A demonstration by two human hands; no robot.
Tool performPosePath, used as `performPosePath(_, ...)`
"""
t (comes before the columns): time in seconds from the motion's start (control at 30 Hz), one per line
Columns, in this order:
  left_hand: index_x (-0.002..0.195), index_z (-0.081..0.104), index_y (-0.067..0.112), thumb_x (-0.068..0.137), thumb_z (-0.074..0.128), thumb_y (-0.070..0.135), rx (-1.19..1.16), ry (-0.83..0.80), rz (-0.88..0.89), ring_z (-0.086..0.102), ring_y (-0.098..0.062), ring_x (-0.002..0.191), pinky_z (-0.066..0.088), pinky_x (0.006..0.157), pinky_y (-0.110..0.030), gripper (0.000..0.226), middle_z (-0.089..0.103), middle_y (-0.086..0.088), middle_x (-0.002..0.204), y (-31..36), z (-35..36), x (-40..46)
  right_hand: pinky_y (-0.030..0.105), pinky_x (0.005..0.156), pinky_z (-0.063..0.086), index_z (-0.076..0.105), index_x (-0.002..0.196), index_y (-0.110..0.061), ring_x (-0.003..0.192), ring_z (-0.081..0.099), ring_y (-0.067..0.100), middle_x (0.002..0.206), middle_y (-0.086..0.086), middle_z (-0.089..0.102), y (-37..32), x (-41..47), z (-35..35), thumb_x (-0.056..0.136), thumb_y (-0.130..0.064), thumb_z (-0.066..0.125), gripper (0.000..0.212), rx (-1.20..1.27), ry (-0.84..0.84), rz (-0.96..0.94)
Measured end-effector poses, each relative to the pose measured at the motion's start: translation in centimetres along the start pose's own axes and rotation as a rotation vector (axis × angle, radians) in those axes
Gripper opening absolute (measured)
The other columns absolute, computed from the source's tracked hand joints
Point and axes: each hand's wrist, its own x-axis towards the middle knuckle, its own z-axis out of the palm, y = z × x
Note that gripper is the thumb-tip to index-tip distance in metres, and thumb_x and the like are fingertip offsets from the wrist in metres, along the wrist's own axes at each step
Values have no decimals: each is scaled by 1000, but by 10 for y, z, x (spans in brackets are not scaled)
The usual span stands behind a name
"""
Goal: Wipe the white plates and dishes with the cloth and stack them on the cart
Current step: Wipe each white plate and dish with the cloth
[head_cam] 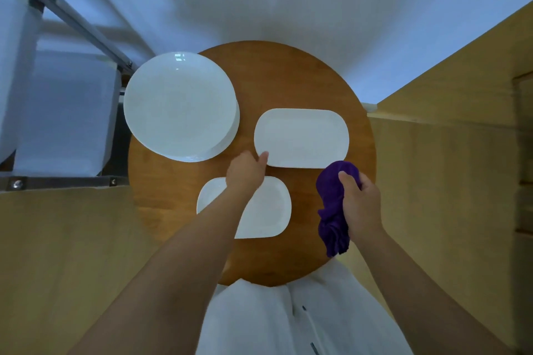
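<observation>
I see three groups of white ware on the round wooden surface (pixel 288 78): a stack of round plates (pixel 178 104) at far left, a large oblong dish (pixel 302 137) at centre right, and a smaller oblong dish (pixel 268 210) nearer me, partly hidden by my left forearm. All look glossy and plain.

The plate stack overhangs the surface's left edge, close to the metal-framed cart (pixel 72 23) with its pale bins. The large dish lies near the right edge; bare wood shows between it and the stack, and in front of the smaller dish.

My left hand (pixel 245 171) reaches over the smaller dish, its thumb touching the near-left corner of the large dish; I cannot tell how the other fingers lie. My right hand (pixel 360 202) has its fingers curled round the bunched purple cloth (pixel 331 204), held just off the large dish's near-right corner.
</observation>
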Motion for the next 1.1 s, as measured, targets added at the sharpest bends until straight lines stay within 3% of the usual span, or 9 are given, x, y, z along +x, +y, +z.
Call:
performPosePath(0.13, 94, 55, 10, 99, 44, 45, -5, -11, -23, 59, -22, 85, 45, 73, -30, 36, 59, -5, 86, 6, 5, 14, 33, 52, 42, 60, 78, -14, 58, 51, 20, 61, -3, 53, 2, 4, -2, 91, -25, 56, 17, -45, -39, -82)
performPosePath(0.23, 106, 56, 9, 99, 44, 40, 2, 5, 8, 57, -21, 88, 46, 78, -31, 34, 60, -7, 97, 7, 7, 20, 32, 50, 40, 59, 78, -13, 56, 49, 19, 59, -4, 52, 2, 8, -2, 91, -25, 56, 18, -42, -52, -90)
performPosePath(0.5, 90, 57, 11, 102, 38, 33, 347, 60, 120, 57, -18, 75, 44, 65, -27, 32, 50, 0, 71, 13, -12, 20, 28, 47, 43, 59, 81, -17, 53, 52, 12, 60, -5, 51, -8, 18, -12, 92, -25, 56, 14, -39, -9, -56)
performPosePath(0.67, 108, 52, 10, 100, 45, 38, 216, 58, 31, 58, -22, 86, 46, 70, -30, 30, 60, -7, 98, 20, -12, 19, 32, 52, 47, 60, 81, -20, 58, 54, 16, 66, -2, 54, -7, 14, -13, 92, -26, 56, 13, -14, -11, -48)
performPosePath(0.73, 120, 48, 9, 97, 50, 42, 221, 66, 8, 61, -27, 99, 48, 75, -32, 40, 59, -9, 108, 21, -11, 20, 31, 50, 45, 59, 77, -19, 53, 52, 13, 59, -7, 53, -4, 12, -13, 91, -25, 56, 15, -5, -17, -53)
performPosePath(0.83, 122, 48, 8, 98, 51, 36, 193, 59, 4, 60, -28, 105, 49, 80, -33, 37, 60, -11, 114, 21, -9, 25, 29, 46, 42, 59, 78, -16, 49, 49, 10, 52, -12, 50, 2, 9, -15, 91, -25, 56, 16, -21, -20, -58)
performPosePath(1.0, 117, 51, 8, 99, 50, 30, 121, 65, 10, 59, -26, 100, 44, 77, -30, 29, 59, -9, 107, 23, -11, 28, 41, 58, 50, 61, 80, -20, 64, 56, 25, 69, 2, 55, -6, 15, -19, 91, -27, 57, 13, -31, 8, -45)
performPosePath(1.1, 101, 49, 13, 99, 48, 28, -95, 120, 21, 53, -17, 85, 41, 72, -25, 15, 54, 1, 87, 26, -15, 30, 38, 57, 48, 60, 72, -24, 62, 54, 23, 63, -3, 54, -13, 19, -20, 90, -25, 58, 18, 7, 33, -50)
